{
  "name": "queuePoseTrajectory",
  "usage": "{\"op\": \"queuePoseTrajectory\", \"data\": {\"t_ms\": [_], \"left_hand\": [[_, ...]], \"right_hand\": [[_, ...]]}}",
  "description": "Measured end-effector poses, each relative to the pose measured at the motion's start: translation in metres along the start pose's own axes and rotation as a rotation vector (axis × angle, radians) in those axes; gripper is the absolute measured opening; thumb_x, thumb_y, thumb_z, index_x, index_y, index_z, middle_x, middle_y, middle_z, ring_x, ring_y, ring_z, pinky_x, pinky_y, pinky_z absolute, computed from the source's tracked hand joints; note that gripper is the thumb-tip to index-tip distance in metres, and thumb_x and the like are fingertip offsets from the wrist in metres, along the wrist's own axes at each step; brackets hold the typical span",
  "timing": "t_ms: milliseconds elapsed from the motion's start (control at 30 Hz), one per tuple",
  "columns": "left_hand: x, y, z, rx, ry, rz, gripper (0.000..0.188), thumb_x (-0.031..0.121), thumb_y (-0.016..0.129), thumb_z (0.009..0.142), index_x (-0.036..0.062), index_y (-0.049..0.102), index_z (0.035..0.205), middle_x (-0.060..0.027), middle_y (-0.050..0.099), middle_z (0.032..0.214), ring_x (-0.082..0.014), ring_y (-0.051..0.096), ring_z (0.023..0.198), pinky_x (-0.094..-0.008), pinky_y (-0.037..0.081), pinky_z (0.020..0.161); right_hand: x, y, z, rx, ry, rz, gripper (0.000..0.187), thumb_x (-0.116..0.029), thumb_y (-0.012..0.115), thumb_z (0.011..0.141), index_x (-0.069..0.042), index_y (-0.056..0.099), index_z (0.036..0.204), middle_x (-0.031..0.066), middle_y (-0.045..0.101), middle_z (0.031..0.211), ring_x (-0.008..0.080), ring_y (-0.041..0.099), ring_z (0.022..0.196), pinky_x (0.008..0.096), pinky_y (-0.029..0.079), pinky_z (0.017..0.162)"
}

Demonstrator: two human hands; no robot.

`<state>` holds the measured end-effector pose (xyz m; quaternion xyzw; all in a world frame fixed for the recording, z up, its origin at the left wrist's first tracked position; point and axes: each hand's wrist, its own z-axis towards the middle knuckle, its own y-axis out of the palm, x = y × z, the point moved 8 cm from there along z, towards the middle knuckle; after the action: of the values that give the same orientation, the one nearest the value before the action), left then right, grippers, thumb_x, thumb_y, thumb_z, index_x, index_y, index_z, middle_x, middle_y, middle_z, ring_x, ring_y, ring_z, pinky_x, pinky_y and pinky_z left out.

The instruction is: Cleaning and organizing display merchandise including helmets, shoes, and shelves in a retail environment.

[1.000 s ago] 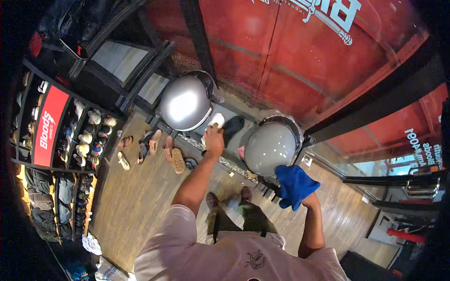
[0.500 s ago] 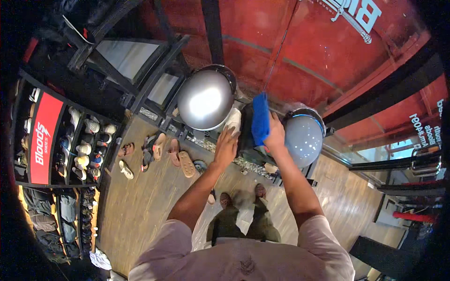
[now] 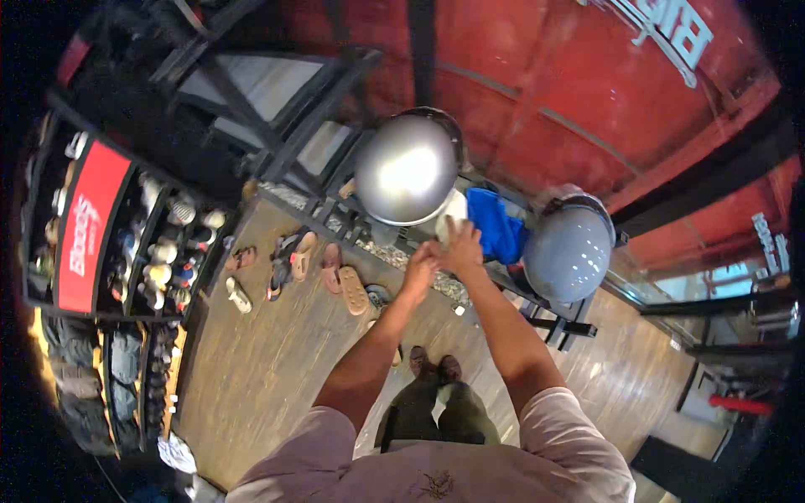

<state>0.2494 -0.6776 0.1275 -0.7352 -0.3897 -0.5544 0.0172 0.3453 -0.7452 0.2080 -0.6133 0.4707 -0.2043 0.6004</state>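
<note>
My right hand [image 3: 463, 249] has its fingers on a small white cloth-like thing [image 3: 454, 215], partly hidden by the hand and by the silver helmet. My left hand [image 3: 423, 267] is right beside it, fingers drawn together near the right hand's fingers; what they pinch, if anything, is too small to make out. A crumpled blue cloth [image 3: 495, 225] lies just beyond my right hand, untouched. To the left stands a shiny silver helmet [image 3: 406, 170]; to the right, a glossy grey helmet [image 3: 569, 254]. Both sit on a low black rack [image 3: 549, 320].
Several sandals and slippers [image 3: 353, 291] stand on the wooden floor [image 3: 281, 377] left of my feet. A shoe shelf [image 3: 153, 251] with a red panel is at the far left. Red glass panels [image 3: 537, 75] rise behind the helmets. A black metal frame [image 3: 302, 126] is at the back left.
The blue cloth has left my right hand and lies between the helmets. My right hand has moved left to the white thing, next to my left hand. The view has shifted slightly.
</note>
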Motion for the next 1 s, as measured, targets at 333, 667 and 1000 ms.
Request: {"op": "queuePoseTrajectory", "data": {"t_ms": [333,667,1000], "left_hand": [[0.024,-0.081,-0.08,-0.024,-0.002,-0.027,0.051,0.028,0.055,0.094,0.0145,0.039,0.141,-0.0087,0.056,0.131,-0.0208,0.058,0.108,-0.0386,0.046,0.094],[0.098,-0.129,-0.246,-0.177,-0.213,-0.228,0.066,0.05,0.051,0.094,0.0132,0.031,0.145,-0.0122,0.051,0.133,-0.0304,0.053,0.12,-0.0483,0.045,0.098],[0.191,-0.358,-0.405,0.109,0.161,-0.494,0.047,0.025,0.051,0.099,0.0129,0.036,0.142,-0.005,0.05,0.136,-0.0219,0.049,0.124,-0.0427,0.045,0.098]], "right_hand": [[0.02,-0.038,-0.024,0.21,-0.175,0.002,0.078,-0.047,0.07,0.075,-0.027,0.038,0.143,0.0173,0.063,0.109,0.0367,0.055,0.104,0.0487,0.047,0.086],[-0.063,-0.015,-0.168,-0.424,-0.306,0.977,0.067,-0.013,0.07,0.082,-0.004,0.038,0.141,0.0104,0.051,0.131,0.0182,0.052,0.111,0.0333,0.044,0.094],[-0.437,0.051,-0.326,-0.979,-0.865,0.797,0.084,0.002,0.065,0.075,-0.012,0.029,0.149,0.0105,0.043,0.143,0.0208,0.045,0.127,0.0324,0.039,0.103]]}}
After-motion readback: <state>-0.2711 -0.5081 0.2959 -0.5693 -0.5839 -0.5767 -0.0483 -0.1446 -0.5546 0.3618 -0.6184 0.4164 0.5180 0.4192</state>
